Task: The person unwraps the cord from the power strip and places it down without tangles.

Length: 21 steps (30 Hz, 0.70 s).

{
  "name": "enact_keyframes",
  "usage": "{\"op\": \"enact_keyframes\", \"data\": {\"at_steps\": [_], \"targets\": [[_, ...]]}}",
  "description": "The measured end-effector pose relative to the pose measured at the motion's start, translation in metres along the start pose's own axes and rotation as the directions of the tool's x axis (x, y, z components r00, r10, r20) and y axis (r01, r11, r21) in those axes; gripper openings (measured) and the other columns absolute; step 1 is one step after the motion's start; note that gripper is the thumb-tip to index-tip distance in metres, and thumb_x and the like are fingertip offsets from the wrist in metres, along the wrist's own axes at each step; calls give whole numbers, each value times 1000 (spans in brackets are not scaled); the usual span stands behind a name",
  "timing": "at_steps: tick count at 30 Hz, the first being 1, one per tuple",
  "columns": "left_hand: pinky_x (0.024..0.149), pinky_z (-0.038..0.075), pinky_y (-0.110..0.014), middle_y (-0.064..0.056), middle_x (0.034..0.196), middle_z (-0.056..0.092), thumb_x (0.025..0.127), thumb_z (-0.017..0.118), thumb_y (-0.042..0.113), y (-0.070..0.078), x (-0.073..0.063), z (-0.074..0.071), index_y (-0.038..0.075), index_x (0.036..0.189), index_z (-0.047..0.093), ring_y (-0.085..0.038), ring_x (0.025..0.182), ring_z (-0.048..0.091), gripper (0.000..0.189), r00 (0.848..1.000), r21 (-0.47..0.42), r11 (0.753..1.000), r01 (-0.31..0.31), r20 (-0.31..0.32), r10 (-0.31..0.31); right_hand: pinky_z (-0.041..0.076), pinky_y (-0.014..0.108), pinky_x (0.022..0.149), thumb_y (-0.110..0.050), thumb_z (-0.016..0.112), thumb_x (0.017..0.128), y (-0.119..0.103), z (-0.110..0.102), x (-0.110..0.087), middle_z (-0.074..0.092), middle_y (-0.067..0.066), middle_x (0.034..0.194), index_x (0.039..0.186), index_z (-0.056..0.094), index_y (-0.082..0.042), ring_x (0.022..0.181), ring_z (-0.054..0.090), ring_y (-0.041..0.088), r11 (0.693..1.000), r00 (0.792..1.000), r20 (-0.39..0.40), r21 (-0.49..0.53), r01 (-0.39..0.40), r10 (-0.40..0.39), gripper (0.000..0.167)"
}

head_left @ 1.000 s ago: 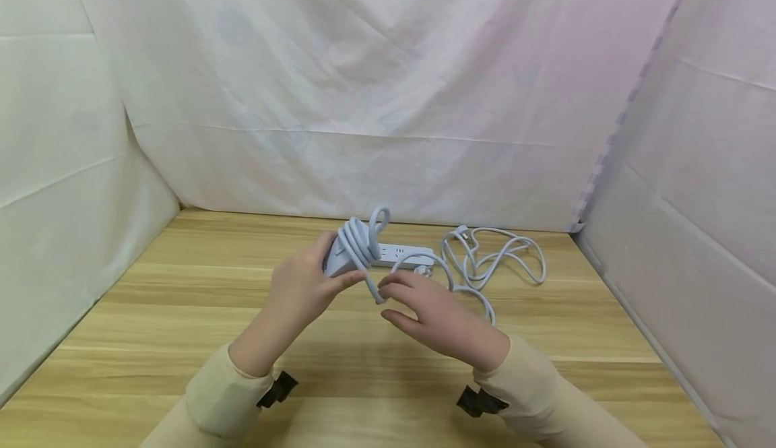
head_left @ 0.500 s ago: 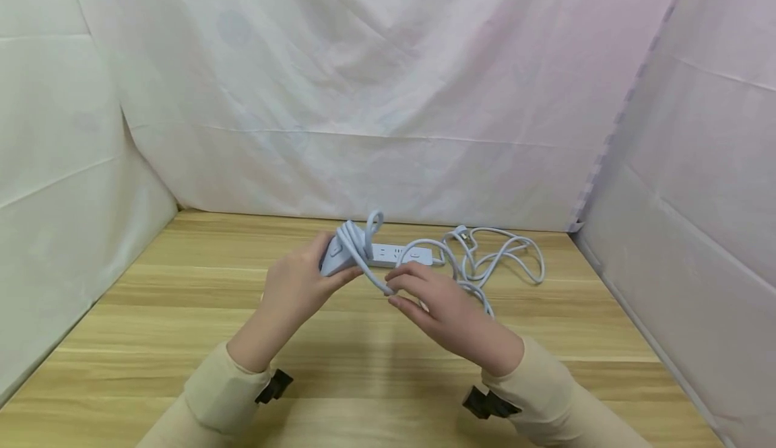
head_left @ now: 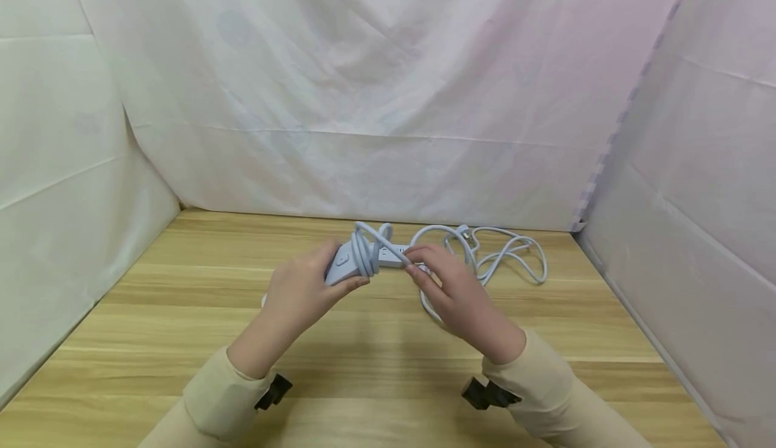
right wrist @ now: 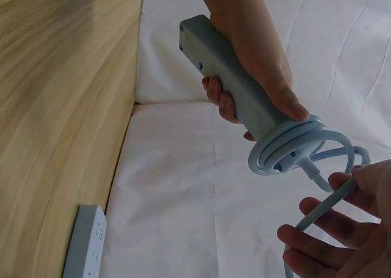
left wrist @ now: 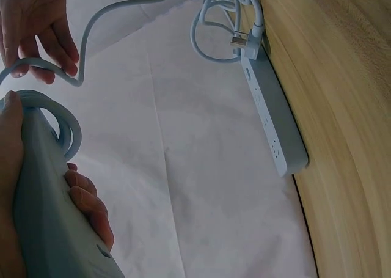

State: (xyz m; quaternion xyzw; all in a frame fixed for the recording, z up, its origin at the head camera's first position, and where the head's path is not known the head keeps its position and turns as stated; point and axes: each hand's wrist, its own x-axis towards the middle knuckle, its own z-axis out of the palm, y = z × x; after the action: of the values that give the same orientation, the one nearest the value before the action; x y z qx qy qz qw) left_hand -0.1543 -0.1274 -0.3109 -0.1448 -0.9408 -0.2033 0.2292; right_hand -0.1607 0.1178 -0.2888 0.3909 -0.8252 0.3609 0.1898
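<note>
My left hand [head_left: 301, 288] grips a light blue-grey power strip [right wrist: 235, 82] above the table, its fingers wrapped round the body and its thumb along one side. Several turns of cord [right wrist: 287, 140] are wound round the end of that strip. To the right, my right hand [head_left: 457, 290] pinches the running cord [right wrist: 330, 203] between thumb and fingers, and the cord stretches from the coil to it. In the left wrist view the right hand [left wrist: 40, 33] shows with the cord across its fingers.
A second power strip [left wrist: 272, 113] lies on the wooden table [head_left: 230, 246] at the back. Beside it are a plug [left wrist: 252, 44] and a loose tangle of cord [head_left: 515, 252]. White cloth [head_left: 388, 98] hangs behind and at both sides.
My right hand has moved up and slightly right, bringing the cord over the top of the held strip. The left hand keeps its grip, with the strip slightly lower.
</note>
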Motion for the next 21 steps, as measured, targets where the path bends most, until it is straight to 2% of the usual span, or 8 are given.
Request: {"op": "enact_keyframes", "data": {"at_steps": [4, 8, 14, 21], "targets": [[45, 35, -30, 6, 65, 48, 75, 75, 59, 0, -1, 0, 14, 103, 58, -12, 52, 44, 56, 1000, 7, 1000, 2, 11, -2, 46, 44, 90, -7, 55, 99, 4, -2, 0, 63, 4, 106, 107, 64, -8, 106, 58, 21, 999, 998, -40, 19, -41, 41, 12], [46, 35, -30, 5, 66, 50, 76, 74, 59, 0, -1, -1, 14, 107, 60, -13, 53, 45, 57, 1000, -2, 1000, 17, 18, -17, 47, 43, 87, -11, 53, 101, 7, -3, 0, 64, 3, 104, 106, 65, -8, 102, 59, 20, 994, 993, -53, 19, -107, 108, 13], [48, 38, -31, 2, 72, 56, 78, 74, 56, 1, 0, -6, 14, 115, 61, -14, 56, 49, 58, 998, -45, 997, 58, 31, -56, 48, 42, 86, -12, 50, 102, 12, -1, 0, 66, 3, 107, 106, 64, -9, 99, 61, 17, 984, 984, -7, 36, -177, 177, 14], [48, 38, -31, 0, 73, 58, 80, 73, 55, 0, 1, -9, 13, 119, 60, -15, 56, 50, 59, 994, -62, 993, 100, 41, -97, 51, 39, 84, -9, 53, 100, 15, 5, -1, 65, 4, 112, 112, 63, -8, 98, 64, 17, 975, 976, 30, 56, -215, 213, 16]]}}
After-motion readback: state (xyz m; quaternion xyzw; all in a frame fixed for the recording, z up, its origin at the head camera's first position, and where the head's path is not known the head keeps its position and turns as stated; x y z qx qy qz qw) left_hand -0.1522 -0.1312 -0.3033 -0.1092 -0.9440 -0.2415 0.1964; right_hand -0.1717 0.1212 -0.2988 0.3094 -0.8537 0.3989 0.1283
